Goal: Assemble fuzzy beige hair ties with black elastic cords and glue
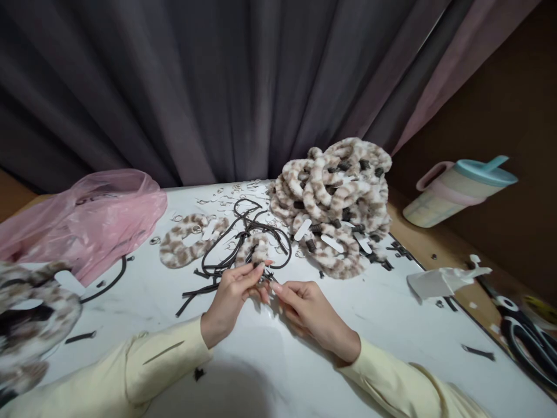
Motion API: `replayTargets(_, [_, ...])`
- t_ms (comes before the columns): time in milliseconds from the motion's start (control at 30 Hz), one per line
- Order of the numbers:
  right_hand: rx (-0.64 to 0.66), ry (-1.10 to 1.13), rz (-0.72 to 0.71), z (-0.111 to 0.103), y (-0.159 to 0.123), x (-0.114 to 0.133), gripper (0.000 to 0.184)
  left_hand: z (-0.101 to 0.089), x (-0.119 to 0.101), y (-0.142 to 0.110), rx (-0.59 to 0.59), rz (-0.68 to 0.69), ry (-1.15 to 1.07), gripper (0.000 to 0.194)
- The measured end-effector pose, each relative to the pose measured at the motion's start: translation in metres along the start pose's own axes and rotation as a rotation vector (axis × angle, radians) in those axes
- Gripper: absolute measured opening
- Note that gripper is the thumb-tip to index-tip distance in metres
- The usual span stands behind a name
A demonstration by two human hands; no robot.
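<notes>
My left hand point(230, 296) and my right hand point(304, 307) meet at the middle of the white table point(383, 325), fingertips pinched together on a small dark piece point(264, 280) that joins a tangle of black cords point(243, 244). A furry brown-and-cream spotted loop point(256, 248) lies just beyond my fingers among the cords. Another spotted furry loop point(187, 244) lies to its left. A big pile of the same furry loops point(335, 203), with dark clips and white tags, stands at the back right.
A pink plastic bag point(87, 220) lies at the left, with more furry pieces point(30, 319) in front of it. Small metal rings point(226, 194) are scattered at the back. A crumpled white paper point(444, 278), black scissors point(526, 337) and a lidded cup point(456, 188) are on the right.
</notes>
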State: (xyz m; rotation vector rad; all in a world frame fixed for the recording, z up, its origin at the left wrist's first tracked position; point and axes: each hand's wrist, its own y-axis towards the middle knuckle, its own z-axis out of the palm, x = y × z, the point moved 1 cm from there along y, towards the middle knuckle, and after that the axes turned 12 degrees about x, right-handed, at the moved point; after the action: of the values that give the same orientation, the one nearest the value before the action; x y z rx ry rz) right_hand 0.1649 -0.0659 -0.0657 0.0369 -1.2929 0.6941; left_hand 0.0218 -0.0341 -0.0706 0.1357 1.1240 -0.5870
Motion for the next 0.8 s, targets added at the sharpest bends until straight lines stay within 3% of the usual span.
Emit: replayTargets(800, [-0.016, 0.01, -0.051, 0.0002, 0.0014, -0.0027, 0.046, 0.0002, 0.0004, 0.001, 0.028, 0.0, 0.003, 0.026])
